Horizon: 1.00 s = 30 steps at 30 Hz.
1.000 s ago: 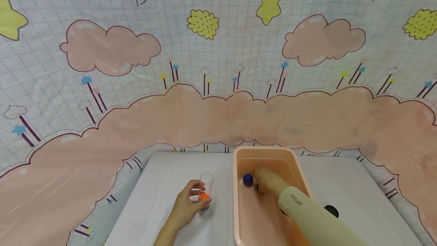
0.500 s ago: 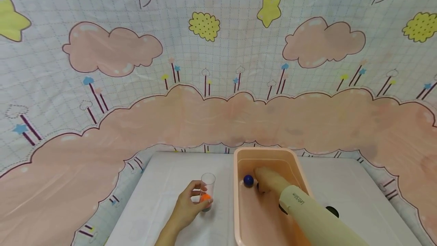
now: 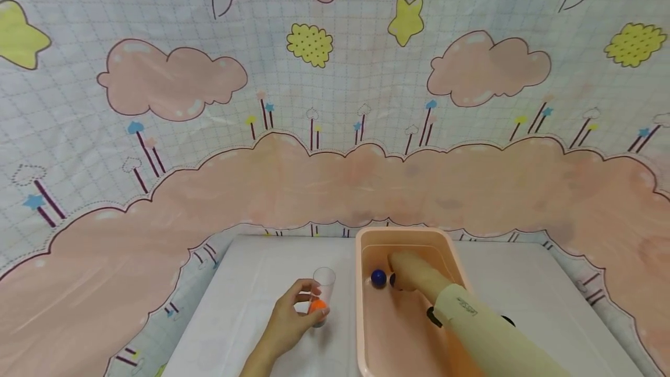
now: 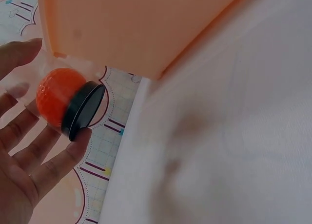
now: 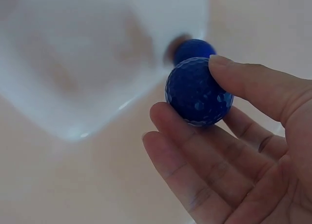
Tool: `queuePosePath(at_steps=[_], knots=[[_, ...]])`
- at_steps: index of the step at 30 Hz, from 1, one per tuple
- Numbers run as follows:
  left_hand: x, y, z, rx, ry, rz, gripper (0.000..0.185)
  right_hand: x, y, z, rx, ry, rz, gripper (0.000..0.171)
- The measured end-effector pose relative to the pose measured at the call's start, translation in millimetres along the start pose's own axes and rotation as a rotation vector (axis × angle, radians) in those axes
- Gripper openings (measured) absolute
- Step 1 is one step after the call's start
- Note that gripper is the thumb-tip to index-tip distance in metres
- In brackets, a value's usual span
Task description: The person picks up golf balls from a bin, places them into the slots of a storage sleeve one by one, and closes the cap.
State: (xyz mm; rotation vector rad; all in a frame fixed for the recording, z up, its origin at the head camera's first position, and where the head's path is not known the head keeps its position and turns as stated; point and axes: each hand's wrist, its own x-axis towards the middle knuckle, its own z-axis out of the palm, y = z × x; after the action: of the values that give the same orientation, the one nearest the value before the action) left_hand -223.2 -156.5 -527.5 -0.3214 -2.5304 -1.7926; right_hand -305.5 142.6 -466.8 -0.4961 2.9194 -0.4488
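**A:** What was in front of me at that moment?

**B:** A white surface [image 3: 251, 284] stood before a cloud-patterned backdrop. On it, to the right of centre, sat a pink tub [image 3: 361, 307]. My right hand [image 3: 405, 272] was reaching into the tub's far end, and its thumb and fingers [image 5: 195, 160] were pinching a dimpled blue ball [image 5: 199, 91]. A second blue ball [image 5: 194, 49] lay just behind the first one. In the head view only one blue ball [image 3: 378, 277] showed clearly, just left of the hand.

**A:** And my left hand?

**B:** The left hand [image 3: 288, 319] was curled around a clear cup [image 3: 323, 290] standing on the surface just left of the tub. An orange ball [image 4: 59, 96] sat inside the cup, above its dark base [image 4: 84, 111]. The fingers were wrapped loosely around the cup's side.

**A:** How should I have handled the blue ball well?

**B:** In my judgement, the pinch should have stayed centred on the ball, since the dimpled shell looked smooth and might have rolled out. A straight lift would have cleared the tub wall. The cup should have been kept upright and steady.
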Motion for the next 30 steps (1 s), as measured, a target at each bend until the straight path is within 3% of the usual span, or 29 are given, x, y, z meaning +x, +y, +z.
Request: queuePosePath(at_steps=[18, 25, 30], knots=[[-8.1, 19.0, 13.4, -0.028, -0.008, 0.038, 0.049, -28, -8, -23, 0.13, 0.023, -0.038, 0.031], [-11.2, 24.6, 18.4, 0.009, -0.015, 0.063, 0.051, -41, -16, -31, 0.173, 0.074, -0.096, 0.032], [-14.4, 29.9, 21.7, 0.046, -0.031, 0.079, 0.051, -52, -23, -38, 0.25, 0.094, -0.086, 0.033]])
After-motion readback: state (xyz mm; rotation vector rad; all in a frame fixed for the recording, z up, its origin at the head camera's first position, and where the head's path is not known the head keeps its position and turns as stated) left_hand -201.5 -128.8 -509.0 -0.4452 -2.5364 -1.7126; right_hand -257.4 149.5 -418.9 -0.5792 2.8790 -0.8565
